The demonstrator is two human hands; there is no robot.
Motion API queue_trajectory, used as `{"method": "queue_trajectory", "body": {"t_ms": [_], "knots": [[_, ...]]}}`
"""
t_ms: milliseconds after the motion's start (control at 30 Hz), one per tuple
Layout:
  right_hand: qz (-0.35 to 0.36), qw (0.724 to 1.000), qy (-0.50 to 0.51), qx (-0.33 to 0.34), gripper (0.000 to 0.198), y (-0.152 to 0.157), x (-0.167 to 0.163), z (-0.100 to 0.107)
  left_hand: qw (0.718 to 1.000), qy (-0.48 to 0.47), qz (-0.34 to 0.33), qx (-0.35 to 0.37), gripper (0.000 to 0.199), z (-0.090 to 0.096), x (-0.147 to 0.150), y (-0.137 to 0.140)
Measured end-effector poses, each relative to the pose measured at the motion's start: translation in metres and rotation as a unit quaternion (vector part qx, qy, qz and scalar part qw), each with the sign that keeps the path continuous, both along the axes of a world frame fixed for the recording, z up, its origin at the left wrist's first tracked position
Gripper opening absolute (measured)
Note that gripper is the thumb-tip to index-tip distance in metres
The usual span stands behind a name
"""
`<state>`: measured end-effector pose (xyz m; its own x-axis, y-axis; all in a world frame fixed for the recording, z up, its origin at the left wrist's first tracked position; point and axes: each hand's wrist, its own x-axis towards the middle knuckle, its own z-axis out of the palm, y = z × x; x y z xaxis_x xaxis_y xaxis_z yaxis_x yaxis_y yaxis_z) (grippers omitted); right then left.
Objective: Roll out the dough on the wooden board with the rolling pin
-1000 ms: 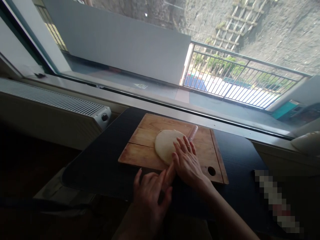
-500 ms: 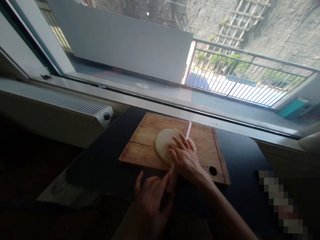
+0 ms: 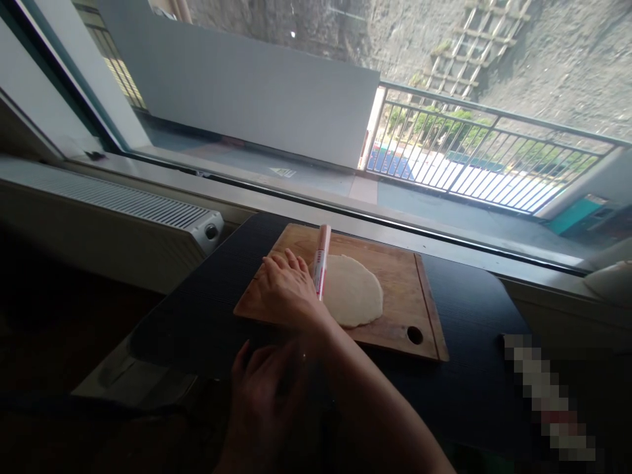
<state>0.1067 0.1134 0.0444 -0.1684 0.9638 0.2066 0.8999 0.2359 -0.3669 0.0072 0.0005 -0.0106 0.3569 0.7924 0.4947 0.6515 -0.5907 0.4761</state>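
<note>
A round, flattened sheet of dough [image 3: 355, 293] lies on a wooden cutting board [image 3: 395, 263]. The rolling pin [image 3: 322, 253], with a printed label, rests along the left edge of the dough; my right forearm hides its near end. My right hand [image 3: 289, 280] is over the board, left of the pin, its fingers stretched out and the side of the hand against the pin. In the shadow at the board's near edge, my left hand [image 3: 264, 378] has loosely bent fingers apart; whether it touches the pin's end is hidden.
The board lies on a dark table [image 3: 207, 296] below a large window. A white radiator [image 3: 197, 220] stands at the left along the wall. The board has a round hole [image 3: 415, 335] in its near right corner. A pixelated strip [image 3: 548, 401] covers something at the right.
The rolling pin has moved left across the dough, from its right part to its left edge. My right hand has moved left with it, and my left hand slightly left.
</note>
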Motion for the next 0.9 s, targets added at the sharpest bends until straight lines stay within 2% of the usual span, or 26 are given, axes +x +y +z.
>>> {"method": "queue_trajectory", "body": {"t_ms": [67,167,333,433,533,600,633,700,767,833,900], "knots": [[-0.003,0.999,-0.023,0.025,0.043,-0.013,0.001,-0.003,1.000,-0.010,-0.019,-0.007,0.023,0.002,0.004,-0.006],[-0.039,0.996,-0.066,0.046,0.049,-0.040,0.032,-0.006,0.998,-0.024,-0.047,-0.021,0.020,0.007,0.012,-0.012],[-0.184,0.980,-0.072,-0.020,0.055,-0.064,0.101,-0.010,0.999,-0.019,-0.033,0.001,0.027,-0.001,0.004,-0.003],[-0.204,0.977,-0.061,-0.020,0.058,-0.059,0.105,-0.013,1.000,-0.009,-0.001,0.012,0.026,0.000,-0.008,0.009],[-0.189,0.980,-0.063,0.006,0.055,-0.046,0.085,-0.013,0.998,-0.031,0.042,0.030,0.023,0.028,-0.006,0.031],[-0.164,0.984,-0.069,0.019,0.047,-0.043,0.075,-0.010,0.993,-0.074,0.070,0.056,0.022,0.057,0.009,0.058],[-0.152,0.986,-0.072,0.024,0.044,-0.044,0.072,-0.009,0.991,-0.092,0.063,0.068,0.023,0.072,0.022,0.074],[-0.131,0.988,-0.074,0.030,0.042,-0.057,0.073,-0.007,0.987,-0.122,0.035,0.102,0.028,0.095,0.054,0.108],[-0.114,0.990,-0.070,0.036,0.045,-0.082,0.077,-0.009,0.988,-0.103,-0.033,0.111,0.031,0.105,0.091,0.135],[-0.093,0.993,-0.063,0.043,0.050,-0.112,0.079,-0.016,0.984,-0.026,-0.145,0.103,0.029,0.101,0.125,0.152],[-0.069,0.995,-0.056,0.049,0.053,-0.141,0.082,-0.024,0.970,0.064,-0.220,0.080,0.027,0.086,0.149,0.157]]}}
